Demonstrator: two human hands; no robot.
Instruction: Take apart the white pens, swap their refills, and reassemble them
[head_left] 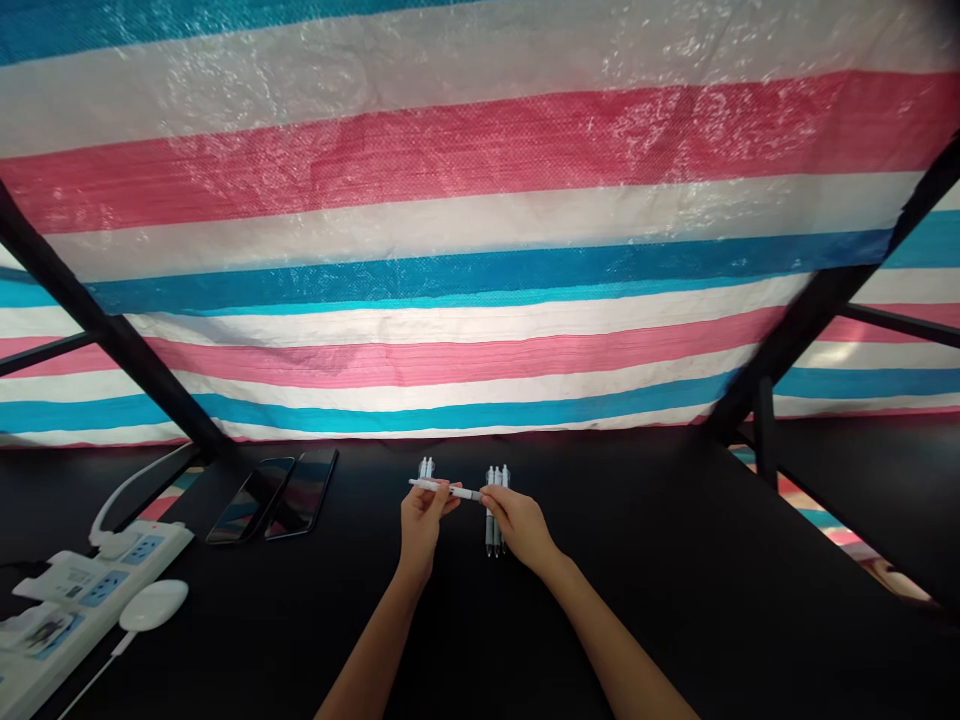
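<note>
A white pen [459, 492] with a grey grip end is held sideways between both hands, above the black table. My left hand [421, 520] pinches its white barrel, thumb on top. At its grey right end, the fingers of my right hand [523, 522] are closed on it. Under and beside my right hand lies a row of white and grey pens [490, 535], side by side with tips toward me. Behind my left hand, the tops of a few more white pens [426, 466] show; the rest of them is hidden.
Two dark phones [251, 500] lie on the black table [675, 580] at the left. Nearer stands a white power strip [97, 590] with plugs and cables, and a round white charger [154, 605] beside it. Black frame bars [795, 330] and a striped tarp [450, 220] rise behind.
</note>
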